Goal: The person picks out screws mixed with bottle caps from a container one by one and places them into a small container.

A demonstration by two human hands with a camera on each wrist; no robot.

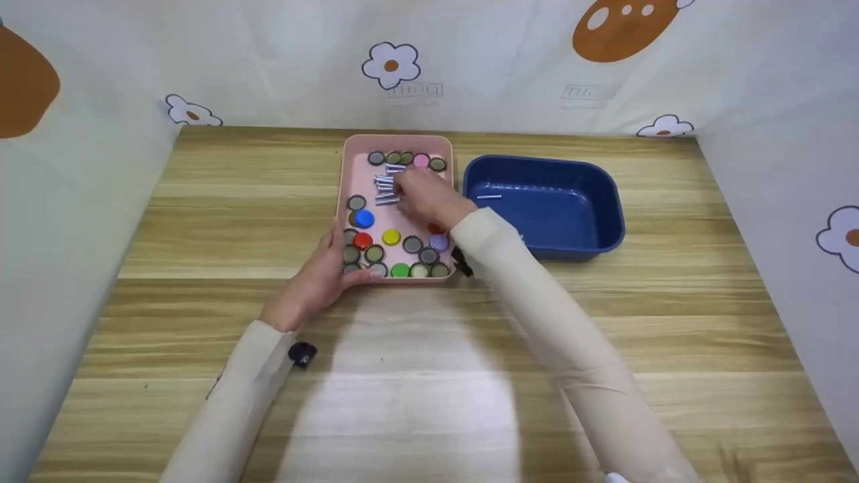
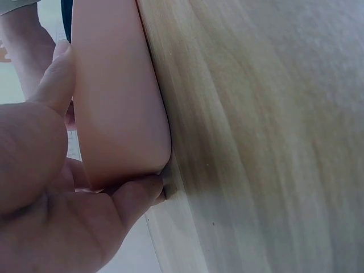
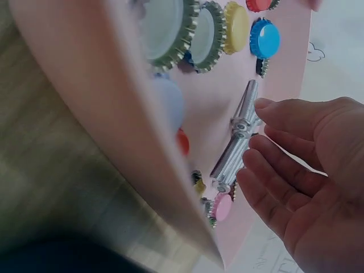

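Observation:
A pink tray (image 1: 396,143) holds bottle caps and several silver screws (image 3: 234,142). My left hand (image 1: 322,268) grips the tray's near left corner, thumb along the near rim and fingers on the left side; in the left wrist view it wraps the outer wall. Over the screws in the tray's far half is my right hand (image 1: 429,194). Its thumb and slightly bent fingertips are right at the screws in the right wrist view, with no screw plainly gripped. A blue bin (image 1: 543,255) stands to the right, one screw (image 1: 488,196) lying on its floor.
Caps lie face up and face down in the tray, among them a blue cap (image 1: 364,219), a yellow cap (image 1: 391,237) and a green cap (image 1: 400,270). The wooden table (image 1: 235,201) meets a flower-patterned cloth (image 1: 282,67) behind. The right forearm passes close by the bin's near left corner.

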